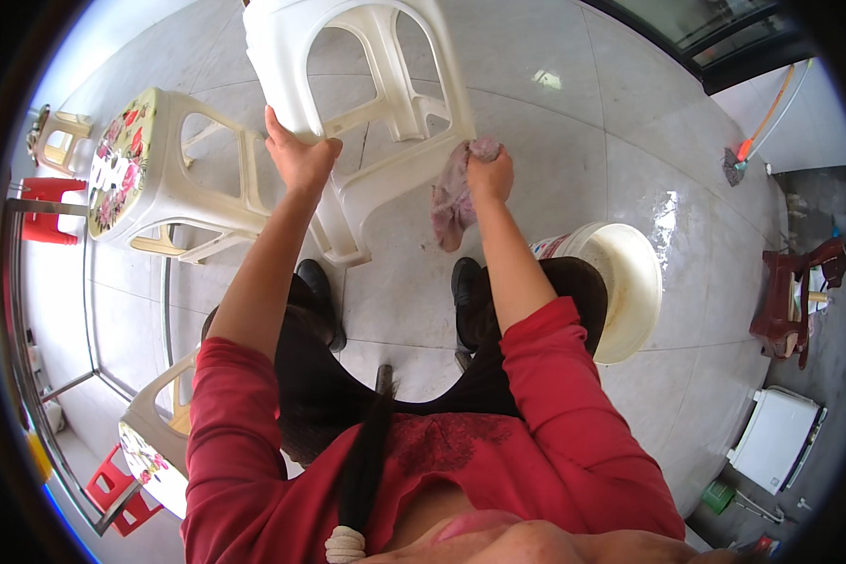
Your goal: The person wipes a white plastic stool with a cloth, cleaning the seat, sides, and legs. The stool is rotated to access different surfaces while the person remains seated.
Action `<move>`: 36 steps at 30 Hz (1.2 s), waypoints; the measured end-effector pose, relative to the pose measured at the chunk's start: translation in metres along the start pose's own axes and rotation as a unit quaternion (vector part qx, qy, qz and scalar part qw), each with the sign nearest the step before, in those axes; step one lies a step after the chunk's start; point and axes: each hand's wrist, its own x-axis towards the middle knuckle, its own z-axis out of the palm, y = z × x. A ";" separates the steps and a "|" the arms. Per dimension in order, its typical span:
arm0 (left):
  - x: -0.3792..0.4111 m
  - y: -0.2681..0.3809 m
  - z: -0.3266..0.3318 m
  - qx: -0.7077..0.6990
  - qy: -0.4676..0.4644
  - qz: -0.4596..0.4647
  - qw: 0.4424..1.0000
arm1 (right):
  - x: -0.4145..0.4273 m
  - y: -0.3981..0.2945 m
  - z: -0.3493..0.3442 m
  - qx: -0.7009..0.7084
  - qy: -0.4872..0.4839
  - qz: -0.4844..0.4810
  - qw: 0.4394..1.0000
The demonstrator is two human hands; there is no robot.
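Note:
A white plastic stool point(402, 169) lies tipped in front of me, its arched leg openings facing my body. My left hand point(303, 156) grips the stool's edge on the left, thumb on the near side. Bunched in my right hand point(491, 176) is a damp-looking pinkish cloth point(454, 201), held against or close beside the stool's lower right corner; whether it touches cannot be told. Part of the cloth hangs down from my fist. A white plastic bucket point(634, 296) stands to the right of my right knee, and its inside looks stained.
To the left stand a cream stool with a floral seat point(123, 166) and another floral stool point(148, 458). Red stools point(49, 210) and a metal frame point(88, 282) are beyond. Mops point(744, 151) lean at the right, above a dark red wooden piece point(782, 303) and a white box point(775, 437).

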 end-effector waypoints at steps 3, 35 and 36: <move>0.005 -0.004 0.001 0.030 0.016 0.019 0.999 | -0.051 -0.022 0.010 0.005 -0.003 -0.111 0.994; -0.005 -0.002 0.003 0.071 0.014 0.093 0.993 | -0.052 -0.045 -0.002 0.033 -0.066 -0.089 0.993; -0.007 -0.001 0.005 0.068 0.017 0.097 0.993 | -0.069 -0.048 0.004 -0.006 -0.068 -0.189 0.980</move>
